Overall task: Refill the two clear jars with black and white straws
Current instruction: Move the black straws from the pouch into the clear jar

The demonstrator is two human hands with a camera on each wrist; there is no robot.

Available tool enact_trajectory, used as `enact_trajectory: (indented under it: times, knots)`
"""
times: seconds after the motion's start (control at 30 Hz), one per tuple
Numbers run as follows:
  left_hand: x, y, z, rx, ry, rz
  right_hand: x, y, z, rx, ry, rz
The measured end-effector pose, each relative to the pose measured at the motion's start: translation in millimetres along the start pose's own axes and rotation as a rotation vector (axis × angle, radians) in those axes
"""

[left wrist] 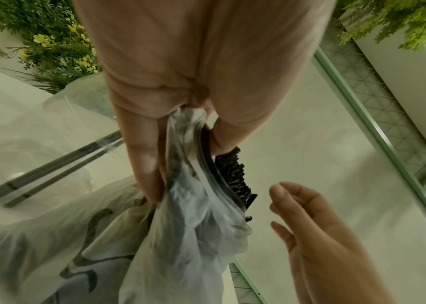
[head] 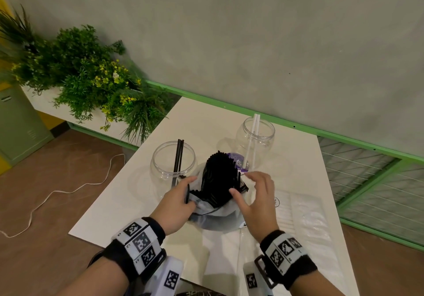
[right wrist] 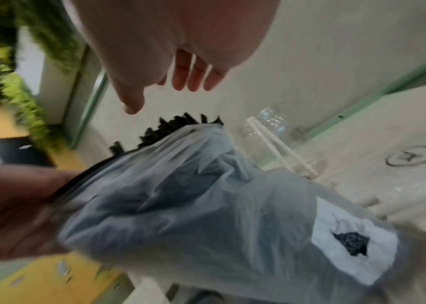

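My left hand (head: 176, 205) pinched the rim of the translucent bag (head: 215, 215) of black straws (head: 219, 176), which sat mid-table, nearer the front edge. My right hand (head: 254, 200) hovered just beside the bundle, fingers loosely spread, holding nothing. Toward the back edge stood the left jar (head: 173, 160) and the right jar (head: 258, 135).

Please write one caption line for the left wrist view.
Left hand pinches translucent grey plastic bag of black straws; right hand open.
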State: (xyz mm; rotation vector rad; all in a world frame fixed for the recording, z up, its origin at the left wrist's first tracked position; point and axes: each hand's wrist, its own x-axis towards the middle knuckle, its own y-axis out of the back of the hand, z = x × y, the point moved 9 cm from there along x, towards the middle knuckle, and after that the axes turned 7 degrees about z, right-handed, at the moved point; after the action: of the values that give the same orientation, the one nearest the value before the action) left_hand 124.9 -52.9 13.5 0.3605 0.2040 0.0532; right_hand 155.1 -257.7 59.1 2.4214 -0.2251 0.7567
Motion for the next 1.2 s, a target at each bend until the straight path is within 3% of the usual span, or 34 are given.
enact_trajectory:
  times: [0.1,0.2,0.33,0.47,0.63,0.8,0.9,1.0,1.07,1.2]
  knots:
    - [0,-1,0,0.014,-0.005,0.001,-17,-8,-19,-0.045,0.167,-0.106]
    - [0,-2,4,0.049,-0.017,0.011,-24,-25,-1,-0.063,0.08,-0.227]
    - [-2,-8,9,0.069,-0.036,0.005,-24,-42,-2,-0.121,0.127,-0.275]
    - [-7,-10,16,0.077,-0.078,0.002,-25,-62,-3,-0.279,0.082,-0.4]
    - [-8,-5,17,0.099,-0.098,0.038,-22,-68,-7,-0.258,-0.007,-0.49]
    - [-8,2,18,0.09,-0.113,0.109,-15,-59,-2,-0.09,-0.09,-0.354]
    - [-6,6,17,0.077,-0.098,0.142,-6,-34,1,-0.015,-0.077,-0.124]
    - [-5,5,15,0.069,-0.087,0.151,-2,-7,8,-0.118,-0.018,0.101]
    - [-5,4,15,0.061,-0.085,0.145,0,-6,23,-0.098,-0.085,0.087]
    - [-4,2,15,0.067,-0.083,0.136,-1,-23,48,0.055,-0.369,-0.113]
